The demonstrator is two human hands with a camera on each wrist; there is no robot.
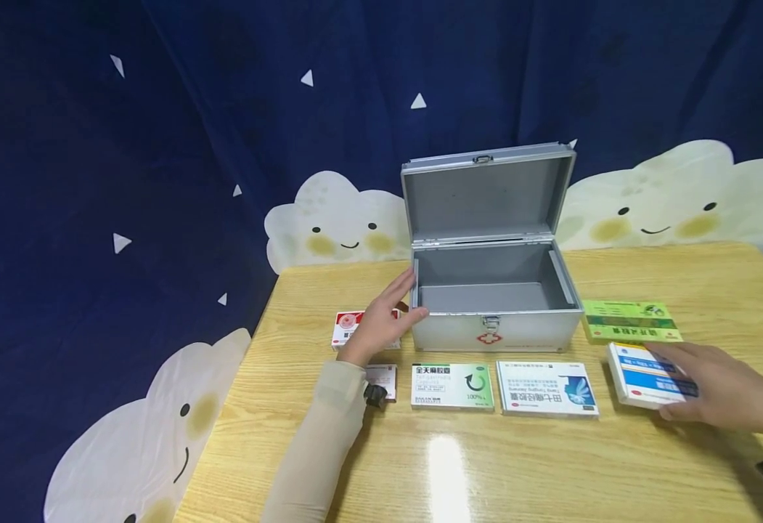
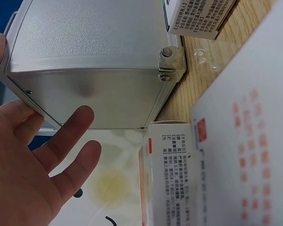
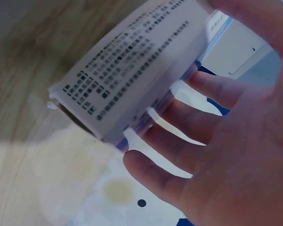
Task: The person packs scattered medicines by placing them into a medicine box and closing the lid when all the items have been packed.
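An aluminium first-aid case (image 1: pixel 443 335) stands with its lid raised and its inside bare. My left hand (image 1: pixel 378 325) rests at the case's left rim with the fingers spread; in the left wrist view, two fingers (image 2: pixel 68 134) stretch alongside its side wall. At the right, my right hand (image 1: pixel 724 383) grips a white and blue medicine box (image 1: pixel 647 378) between thumb and fingers. That box is tilted, and in the right wrist view its printed side (image 3: pixel 127 66) faces the camera.
A green medicine box (image 1: pixel 631 320) lies right of the case. In front are a white-and-blue box (image 1: pixel 544 389) and a green-and-white one (image 1: pixel 451 386). Partly behind my left arm are a red-and-white box (image 1: pixel 345 330) and a small box (image 1: pixel 384 376). A dark curtain (image 1: pixel 355 131) hangs behind the table.
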